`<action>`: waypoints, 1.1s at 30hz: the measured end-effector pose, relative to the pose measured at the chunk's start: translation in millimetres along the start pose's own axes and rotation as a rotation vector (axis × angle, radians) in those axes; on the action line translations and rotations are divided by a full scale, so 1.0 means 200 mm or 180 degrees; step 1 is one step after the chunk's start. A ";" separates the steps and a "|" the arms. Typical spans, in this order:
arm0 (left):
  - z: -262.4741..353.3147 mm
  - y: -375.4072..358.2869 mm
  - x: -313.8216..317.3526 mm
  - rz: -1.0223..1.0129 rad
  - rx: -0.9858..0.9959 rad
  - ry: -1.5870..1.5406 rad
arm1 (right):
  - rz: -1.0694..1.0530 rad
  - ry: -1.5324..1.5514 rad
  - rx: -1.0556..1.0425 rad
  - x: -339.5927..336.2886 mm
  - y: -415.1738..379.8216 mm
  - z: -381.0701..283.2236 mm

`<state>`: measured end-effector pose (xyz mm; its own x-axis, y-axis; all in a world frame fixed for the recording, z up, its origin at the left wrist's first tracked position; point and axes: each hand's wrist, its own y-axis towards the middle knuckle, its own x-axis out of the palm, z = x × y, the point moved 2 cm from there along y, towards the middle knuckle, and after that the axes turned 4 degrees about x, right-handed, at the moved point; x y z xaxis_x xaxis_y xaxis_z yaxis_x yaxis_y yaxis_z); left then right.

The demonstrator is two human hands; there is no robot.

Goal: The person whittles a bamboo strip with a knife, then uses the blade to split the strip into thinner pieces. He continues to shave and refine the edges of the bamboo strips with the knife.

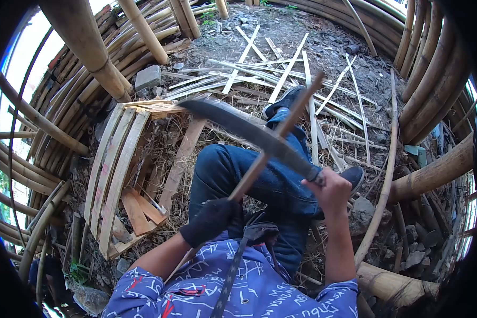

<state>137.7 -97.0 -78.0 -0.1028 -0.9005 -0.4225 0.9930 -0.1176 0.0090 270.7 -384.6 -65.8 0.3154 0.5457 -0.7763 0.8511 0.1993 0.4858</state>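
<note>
My left hand (211, 221), in a black glove, is closed around a long thin wooden strip (249, 179). The strip runs from beside my body up and away to the right. Bare, my right hand (329, 189) grips the handle of a machete (238, 127). Its broad dark blade points up and left, crossing over the strip above my legs. Where the two cross, the blade overlaps the strip in this view. My bent legs (244, 172) in blue jeans lie beneath both.
A slatted wooden crate (114, 175) with offcuts inside stands at my left. Many pale split strips (281, 79) are scattered on the ground beyond my feet. Bamboo poles (93, 42) surround the spot on both sides. A grey block (148, 77) and rubble (416, 258) lie about.
</note>
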 end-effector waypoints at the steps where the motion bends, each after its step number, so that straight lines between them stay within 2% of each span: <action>1: -0.03 -0.02 -0.03 0.0276 0.0911 0.1083 | -0.0001 -0.0002 0.0001 0.01 0.00 0.04; 2: -0.01 -0.04 -0.08 0.0263 0.0906 0.1077 | 0.0077 -0.0010 0.0420 0.04 0.00 0.13; 3: 0.01 -0.04 -0.13 0.0211 0.0142 0.0597 | 0.0157 -0.0020 0.0837 0.04 -0.01 0.20; 4: 0.01 -0.04 -0.16 0.0189 -0.0606 0.0116 | 0.0165 -0.0018 0.0814 0.03 0.00 0.23; 6: 0.00 -0.05 -0.17 0.0230 -0.0336 0.0186 | 0.0260 0.0684 0.1327 0.03 -0.03 0.28; 7: 0.00 -0.05 -0.17 0.0215 -0.0079 0.0260 | 0.0253 0.0711 0.1309 0.03 -0.05 0.29; 8: 0.01 -0.05 -0.18 0.0231 -0.0086 0.0273 | 0.0085 0.0939 0.1442 0.04 -0.09 0.31; 10: 0.00 -0.01 -0.17 0.0168 -0.0827 -0.0468 | -0.0168 0.1415 0.1688 0.05 -0.15 0.28; 14: 0.01 0.04 -0.17 0.0057 -0.0757 -0.0430 | -0.0237 0.1556 0.1620 0.02 -0.20 0.15; 16: 0.00 0.06 -0.19 -0.0056 -0.1183 -0.0797 | -0.0282 0.1481 0.1609 0.03 -0.21 0.11; 20: -0.06 0.09 -0.24 0.0014 -0.0803 -0.0418 | -0.0468 0.1472 0.1633 0.09 -0.26 0.09; 22: -0.07 0.10 -0.27 -0.0055 -0.1450 -0.1365 | -0.0658 0.1672 0.1769 0.14 -0.30 0.08; 23: -0.08 0.11 -0.28 -0.0007 -0.1470 -0.1378 | -0.0702 0.1685 0.1740 0.15 -0.31 0.06; 26: -0.17 0.16 -0.32 0.0337 -0.1361 -0.1031 | -0.0962 0.2554 0.2258 0.17 -0.35 -0.02; 28: -0.23 0.20 -0.34 0.0851 -0.1250 -0.0908 | -0.1002 0.2749 0.2369 0.18 -0.36 -0.05; 33: -0.39 0.27 -0.35 0.0828 -0.1508 -0.1108 | -0.1042 0.3099 0.2588 0.21 -0.39 -0.07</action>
<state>203.4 -6.9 -118.8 0.2113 -0.9672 -0.1408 0.8978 0.2490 -0.3633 212.4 -366.5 -129.9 -0.0923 0.9950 -0.0385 0.9463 0.0757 -0.3143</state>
